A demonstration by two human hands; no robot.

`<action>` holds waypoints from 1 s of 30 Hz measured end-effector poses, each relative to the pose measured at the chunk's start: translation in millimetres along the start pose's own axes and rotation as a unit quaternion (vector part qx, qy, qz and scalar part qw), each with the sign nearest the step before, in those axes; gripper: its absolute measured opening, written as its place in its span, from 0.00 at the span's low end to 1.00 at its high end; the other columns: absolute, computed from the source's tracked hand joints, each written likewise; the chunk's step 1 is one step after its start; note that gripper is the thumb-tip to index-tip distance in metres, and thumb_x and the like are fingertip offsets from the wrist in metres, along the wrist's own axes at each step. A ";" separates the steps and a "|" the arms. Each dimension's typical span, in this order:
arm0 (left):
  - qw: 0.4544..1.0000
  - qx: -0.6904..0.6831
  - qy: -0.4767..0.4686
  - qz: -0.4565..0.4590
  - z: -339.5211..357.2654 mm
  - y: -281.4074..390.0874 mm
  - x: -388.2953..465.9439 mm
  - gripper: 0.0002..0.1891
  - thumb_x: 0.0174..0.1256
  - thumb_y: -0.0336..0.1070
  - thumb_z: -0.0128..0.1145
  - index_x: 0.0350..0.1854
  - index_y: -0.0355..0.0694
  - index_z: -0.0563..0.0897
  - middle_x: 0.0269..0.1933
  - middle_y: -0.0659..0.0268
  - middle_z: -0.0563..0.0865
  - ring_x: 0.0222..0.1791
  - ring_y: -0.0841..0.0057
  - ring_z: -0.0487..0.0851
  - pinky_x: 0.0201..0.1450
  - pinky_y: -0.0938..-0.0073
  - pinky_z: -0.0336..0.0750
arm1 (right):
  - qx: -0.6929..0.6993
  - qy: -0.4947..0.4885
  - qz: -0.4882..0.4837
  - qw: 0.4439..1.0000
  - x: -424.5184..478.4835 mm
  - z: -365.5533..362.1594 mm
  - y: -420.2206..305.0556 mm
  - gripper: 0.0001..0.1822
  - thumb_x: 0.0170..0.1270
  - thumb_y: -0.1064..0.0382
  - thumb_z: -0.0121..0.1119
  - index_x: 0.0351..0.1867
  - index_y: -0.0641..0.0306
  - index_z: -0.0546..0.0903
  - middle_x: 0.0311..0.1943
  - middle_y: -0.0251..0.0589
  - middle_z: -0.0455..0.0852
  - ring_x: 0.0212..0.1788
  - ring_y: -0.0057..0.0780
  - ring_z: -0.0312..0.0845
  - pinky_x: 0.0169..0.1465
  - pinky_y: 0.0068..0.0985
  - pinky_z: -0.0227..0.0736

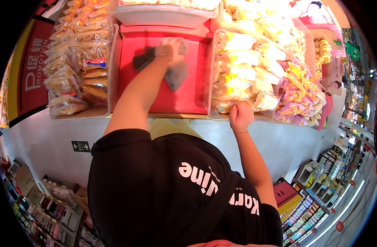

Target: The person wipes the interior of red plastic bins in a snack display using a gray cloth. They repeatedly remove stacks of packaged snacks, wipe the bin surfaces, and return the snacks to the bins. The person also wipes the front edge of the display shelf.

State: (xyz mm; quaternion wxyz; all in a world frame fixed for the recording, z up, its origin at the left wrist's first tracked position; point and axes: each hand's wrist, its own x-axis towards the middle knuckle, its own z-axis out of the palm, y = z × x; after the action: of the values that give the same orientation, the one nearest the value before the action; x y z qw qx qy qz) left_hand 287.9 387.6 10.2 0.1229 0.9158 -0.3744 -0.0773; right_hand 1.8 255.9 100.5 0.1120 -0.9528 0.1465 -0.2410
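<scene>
On the red display surface (pixel 188 102) lies a grey cloth (pixel 176 75), bunched and somewhat blurred. My left hand (pixel 170 51) presses on it and grips part of it near the middle of the surface. To the right, my right hand (pixel 241 117) is curled at the front rim of a clear plastic bin (pixel 209 83) that holds wrapped bread (pixel 236 74). Its fingertips are partly hidden, so whether they grip the rim cannot be told.
At the left, a clear bin (pixel 113 74) holds packaged pastries (pixel 94 55). A white bin (pixel 167 17) of wrapped goods stands behind the red surface. Purple-and-yellow snack packets (pixel 295 95) are piled at the right. A promotion sign (pixel 35 64) borders the left side.
</scene>
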 end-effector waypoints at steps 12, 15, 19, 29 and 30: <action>0.999 -0.016 0.011 0.039 31.2 63.1 17.9 0.24 0.45 0.39 0.52 0.50 0.53 0.72 0.53 0.75 0.71 0.54 0.69 0.66 0.49 0.60 0.63 | -0.004 0.013 -0.004 1.000 2.7 -0.8 -2.8 0.02 0.44 0.68 0.51 0.17 0.59 0.72 0.16 0.36 0.71 0.19 0.34 0.67 0.22 0.27 0.62; 0.996 -0.042 -0.004 0.078 38.4 60.5 3.4 0.23 0.44 0.39 0.53 0.48 0.52 0.73 0.52 0.74 0.71 0.53 0.71 0.65 0.47 0.61 0.63 | -0.005 0.002 -0.010 1.000 1.2 -0.4 -1.5 0.02 0.44 0.68 0.51 0.17 0.59 0.73 0.16 0.36 0.72 0.19 0.34 0.67 0.22 0.26 0.62; 0.973 -0.028 -0.057 0.222 53.5 58.9 -49.4 0.23 0.40 0.40 0.54 0.47 0.53 0.74 0.50 0.75 0.72 0.50 0.71 0.67 0.45 0.63 0.64 | -0.002 0.006 0.003 1.000 -1.2 0.7 -0.8 0.02 0.44 0.67 0.51 0.18 0.58 0.73 0.17 0.35 0.72 0.20 0.34 0.68 0.22 0.26 0.62; 0.914 -0.198 -0.217 0.280 16.5 9.3 -145.9 0.09 0.33 0.34 0.57 0.24 0.47 0.80 0.33 0.71 0.80 0.41 0.69 0.74 0.42 0.69 0.70 | -0.015 -0.002 -0.001 1.000 -2.7 -1.0 -0.5 0.02 0.46 0.66 0.51 0.18 0.58 0.73 0.18 0.35 0.73 0.21 0.33 0.69 0.23 0.27 0.63; 0.920 -0.174 -0.196 0.292 3.6 -15.1 -147.2 0.08 0.32 0.31 0.56 0.21 0.46 0.79 0.31 0.69 0.79 0.39 0.68 0.74 0.41 0.68 0.70 | -0.012 0.002 0.000 1.000 -2.9 -1.9 0.1 0.03 0.46 0.66 0.51 0.18 0.58 0.73 0.17 0.35 0.73 0.21 0.33 0.69 0.23 0.27 0.63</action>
State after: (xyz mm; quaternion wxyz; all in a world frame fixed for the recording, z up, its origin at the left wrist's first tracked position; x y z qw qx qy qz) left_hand 192.9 501.2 9.8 0.2211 0.6963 -0.6228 -0.2801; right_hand -1.6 256.5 100.9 0.1005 -0.9536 0.1494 -0.2414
